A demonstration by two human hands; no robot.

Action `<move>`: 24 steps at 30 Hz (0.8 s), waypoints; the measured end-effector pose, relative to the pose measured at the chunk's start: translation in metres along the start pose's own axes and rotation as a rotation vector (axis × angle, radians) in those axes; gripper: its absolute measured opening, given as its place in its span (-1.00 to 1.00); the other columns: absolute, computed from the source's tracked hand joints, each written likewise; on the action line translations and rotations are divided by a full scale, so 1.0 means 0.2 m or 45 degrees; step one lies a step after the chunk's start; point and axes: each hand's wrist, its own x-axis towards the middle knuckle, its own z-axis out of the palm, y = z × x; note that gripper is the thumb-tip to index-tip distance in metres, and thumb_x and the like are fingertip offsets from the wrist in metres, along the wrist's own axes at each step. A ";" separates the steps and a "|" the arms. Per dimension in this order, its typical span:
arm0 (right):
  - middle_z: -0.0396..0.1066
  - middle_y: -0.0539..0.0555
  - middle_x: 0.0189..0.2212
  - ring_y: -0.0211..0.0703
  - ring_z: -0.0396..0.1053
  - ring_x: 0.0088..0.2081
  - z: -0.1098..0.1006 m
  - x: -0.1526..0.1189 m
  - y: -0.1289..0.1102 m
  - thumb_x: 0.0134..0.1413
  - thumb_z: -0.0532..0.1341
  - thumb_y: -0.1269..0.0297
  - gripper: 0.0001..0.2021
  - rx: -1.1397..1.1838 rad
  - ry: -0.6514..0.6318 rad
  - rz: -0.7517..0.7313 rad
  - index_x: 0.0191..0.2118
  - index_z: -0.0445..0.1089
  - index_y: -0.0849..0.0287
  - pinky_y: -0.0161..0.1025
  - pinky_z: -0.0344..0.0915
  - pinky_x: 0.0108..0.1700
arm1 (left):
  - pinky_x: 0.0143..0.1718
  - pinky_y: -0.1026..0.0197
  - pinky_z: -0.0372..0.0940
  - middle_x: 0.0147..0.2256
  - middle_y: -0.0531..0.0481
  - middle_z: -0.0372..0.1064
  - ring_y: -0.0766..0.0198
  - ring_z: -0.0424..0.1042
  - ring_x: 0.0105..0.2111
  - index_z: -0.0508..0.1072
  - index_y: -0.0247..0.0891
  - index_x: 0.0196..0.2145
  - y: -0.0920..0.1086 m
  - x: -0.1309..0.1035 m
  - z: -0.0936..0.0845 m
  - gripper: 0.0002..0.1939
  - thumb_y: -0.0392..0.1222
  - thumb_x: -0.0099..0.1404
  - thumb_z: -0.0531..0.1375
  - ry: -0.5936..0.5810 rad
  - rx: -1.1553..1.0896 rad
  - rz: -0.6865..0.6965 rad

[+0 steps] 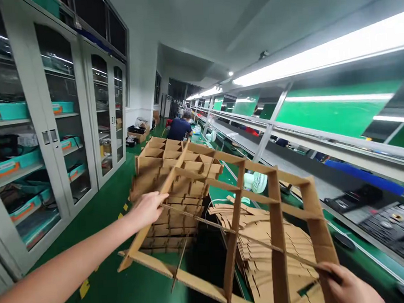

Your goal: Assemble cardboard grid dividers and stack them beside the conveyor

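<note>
1. Four glass-fronted cabinet doors (50, 134) stand at our far left, beside the green floor (111, 291).
2. Our one left hand (149, 210) is closed, its fingers pinching the left part of the cardboard grid we hold.
3. One stack of grids (147, 167) rises just beyond that hand; these look already joined, but we cannot count the layers, as they overlap.
4. One person (179, 127) in a dark top sits farther off, beyond the stack.
5. One cardboard grid (276, 229) is between our two hands, tilted and raised in front of the stack and the loose strips. We count about four long strips crossed by about five others; it looks mostly joined, though we cannot tell whether every slot is fully seated.
6. One pile of flat strips (259, 272) lies on the green tabletop (222, 194), seen through the grid's openings; these many slotted pieces look unjoined, too overlapped for us to count.
7. Two pale green fans show, one near (259, 182) just behind the grid, one farther away (212, 135).
8. Our one right hand (349, 284) is curled closed around the grid's right end.
</note>
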 end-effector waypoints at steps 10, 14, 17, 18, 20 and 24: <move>0.52 0.09 -0.42 -0.06 0.44 -0.36 0.14 1.28 -1.38 0.01 0.20 0.12 -0.76 -0.134 0.059 -0.350 -0.25 0.55 0.03 -0.26 0.15 -0.43 | -0.03 0.24 0.27 -0.16 0.04 0.52 0.13 0.47 -0.13 0.43 -0.16 0.07 -0.76 0.78 -0.37 -0.48 -0.24 0.10 0.18 0.053 0.122 -0.425; 0.52 0.09 -0.41 -0.05 0.42 -0.39 0.27 1.76 -1.66 0.00 0.22 0.11 -0.75 -0.124 0.041 -0.480 -0.23 0.55 0.06 -0.26 0.14 -0.45 | -0.09 0.26 0.28 -0.10 0.02 0.50 0.10 0.45 -0.11 0.44 -0.12 0.06 -0.95 1.09 -0.40 -0.44 -0.20 0.04 0.20 0.048 0.182 -0.498; 0.50 0.09 -0.45 -0.03 0.42 -0.39 0.38 2.09 -1.85 -0.01 0.23 0.11 -0.76 -0.107 -0.011 -0.562 -0.28 0.55 0.09 -0.25 0.15 -0.46 | -0.12 0.25 0.28 -0.10 0.01 0.49 0.08 0.44 -0.10 0.48 -0.09 0.00 -1.07 1.36 -0.37 -0.47 -0.19 0.02 0.20 0.034 0.190 -0.495; 0.50 0.09 -0.46 -0.01 0.42 -0.39 0.42 2.18 -1.90 -0.02 0.24 0.10 -0.76 -0.108 -0.037 -0.571 -0.30 0.55 0.10 -0.24 0.15 -0.46 | -0.10 0.23 0.28 -0.09 0.01 0.49 0.06 0.43 -0.08 0.49 -0.10 0.00 -1.11 1.45 -0.35 -0.48 -0.18 0.01 0.21 0.024 0.178 -0.492; 0.49 0.12 -0.44 0.00 0.42 -0.38 0.52 2.33 -2.01 -0.02 0.24 0.08 -0.73 -0.100 -0.125 -0.593 -0.28 0.54 0.13 -0.22 0.17 -0.44 | -0.04 0.19 0.26 -0.02 -0.03 0.44 0.03 0.40 -0.02 0.46 -0.14 0.03 -1.19 1.58 -0.30 -0.44 -0.14 0.01 0.23 0.000 0.109 -0.508; 0.50 0.23 -0.28 0.10 0.44 -0.24 0.71 2.46 -2.09 -0.02 0.21 0.02 -0.50 0.030 -0.341 -0.598 0.00 0.44 0.21 -0.14 0.27 -0.27 | 0.13 0.06 0.17 0.19 -0.15 0.20 -0.04 0.23 0.15 0.26 -0.20 0.20 -1.35 1.56 -0.15 -0.25 0.09 0.08 0.24 0.111 -0.273 -0.548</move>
